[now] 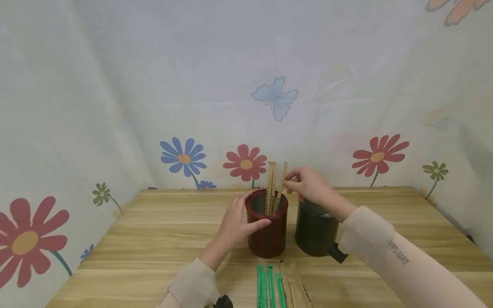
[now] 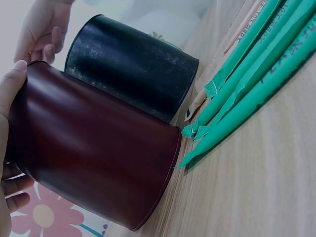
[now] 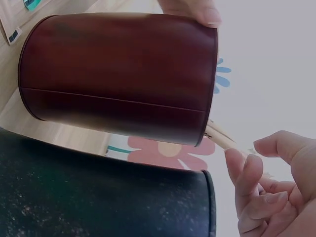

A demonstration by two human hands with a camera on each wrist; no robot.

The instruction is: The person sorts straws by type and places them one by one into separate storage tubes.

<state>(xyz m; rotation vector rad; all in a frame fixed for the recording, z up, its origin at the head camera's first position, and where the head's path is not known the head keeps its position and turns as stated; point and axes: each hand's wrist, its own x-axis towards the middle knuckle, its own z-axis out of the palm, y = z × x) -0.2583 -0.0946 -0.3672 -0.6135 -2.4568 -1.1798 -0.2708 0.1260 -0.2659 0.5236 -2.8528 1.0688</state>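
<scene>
My left hand (image 1: 239, 216) grips a dark red cylindrical holder (image 1: 267, 239) by its rim, thumb on the near side and fingers round the left. Several slim brown wrapped straws (image 1: 272, 188) stand in it; one leans right. Beside that leaning straw is my right hand (image 1: 308, 184). In the right wrist view, its thumb and fingertips stand apart around the brown straws (image 3: 224, 138); whether they touch one is unclear. A black cylindrical holder (image 1: 316, 229) stands just right of the red one, below the right forearm, which hides part of its top.
Green wrapped straws (image 1: 271, 284) lie on the wooden table (image 1: 181, 222) in front of the red holder. More brown wrapped straws (image 1: 294, 286) lie to their right. A flower-printed cloth (image 1: 215, 119) hangs behind the table.
</scene>
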